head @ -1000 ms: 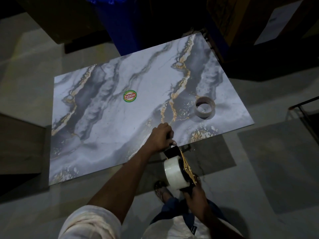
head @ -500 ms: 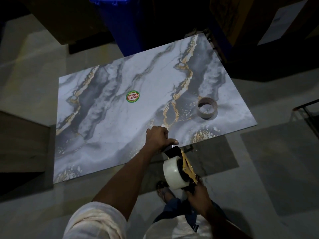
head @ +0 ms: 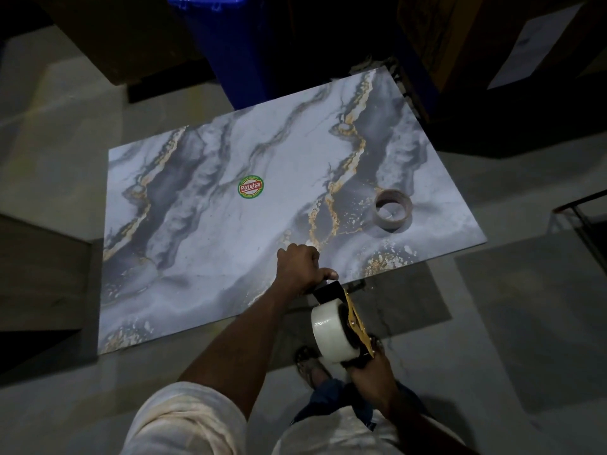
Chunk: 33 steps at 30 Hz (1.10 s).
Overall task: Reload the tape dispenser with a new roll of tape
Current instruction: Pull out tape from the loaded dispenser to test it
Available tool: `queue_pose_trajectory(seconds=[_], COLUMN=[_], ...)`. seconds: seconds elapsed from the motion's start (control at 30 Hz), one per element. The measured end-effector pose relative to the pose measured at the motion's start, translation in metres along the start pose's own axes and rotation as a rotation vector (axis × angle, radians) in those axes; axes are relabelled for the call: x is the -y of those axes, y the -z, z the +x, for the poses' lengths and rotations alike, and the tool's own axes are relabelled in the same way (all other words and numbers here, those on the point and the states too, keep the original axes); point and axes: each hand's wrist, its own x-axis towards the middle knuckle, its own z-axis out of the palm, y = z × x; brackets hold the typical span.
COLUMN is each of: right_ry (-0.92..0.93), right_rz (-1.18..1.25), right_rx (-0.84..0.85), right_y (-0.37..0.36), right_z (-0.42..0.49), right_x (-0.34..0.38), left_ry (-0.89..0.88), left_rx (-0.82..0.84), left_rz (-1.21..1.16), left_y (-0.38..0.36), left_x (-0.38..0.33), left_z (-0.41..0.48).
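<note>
A black and gold tape dispenser (head: 353, 318) hangs in front of the table's near edge, with a full white roll of tape (head: 328, 333) mounted on it. My right hand (head: 372, 372) grips its handle from below. My left hand (head: 300, 269) is closed at the dispenser's front end, thumb and fingers pinched where the tape end leaves the roll; the tape end itself is too small to make out. A nearly empty tape roll (head: 392, 210), mostly a brown core, lies flat on the marble-patterned table (head: 230, 257) at the right.
A round green and red sticker (head: 251, 187) sits mid-table. A blue bin (head: 236, 50) stands behind the table, dark boxes to the back right. My sandalled foot (head: 310, 366) is on the tiled floor below the dispenser. A metal frame (head: 588, 221) is at the far right.
The dispenser and both hands have stayed in place; my left hand turned slightly at the dispenser's front. The camera shifted a little.
</note>
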Motion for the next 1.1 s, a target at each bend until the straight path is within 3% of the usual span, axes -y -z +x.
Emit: queue_pose_trajectory(seconds=[0.07,0.17,0.3,0.57,0.83,1.0,1.1], right_ry=[-0.078,-0.123,-0.148,-0.080,-0.124,-0.130,-0.071], right_rz=[0.081,0.145,0.188,0.282,0.206,0.174,0.182], right_rx=[0.041,-0.039,0.048,-0.118,0.079,0.096,-0.019], right_y=[0.000,-0.007,-0.011,-0.021,-0.014,0.000,0.005], right_z=[-0.002,0.006,0.013,0.016,0.014,0.006,0.007], right_x=[-0.001,-0.005,-0.015,-0.003,-0.010,-0.006,-0.006], left_ry=[0.008,0.021,0.028,0.026,0.016,0.023,0.019], left_rx=[0.008,0.011,0.027,0.035,0.052,0.027,0.020], left_rz=[0.012,0.030,0.036,0.039,0.065,0.056,0.055], left_y=[0.000,0.001,0.000,-0.001,0.001,-0.001,-0.002], left_x=[-0.001,-0.002,-0.002,0.000,0.001,-0.001,0.000], left_z=[0.001,0.001,0.002,0.004,0.006,0.003,0.003])
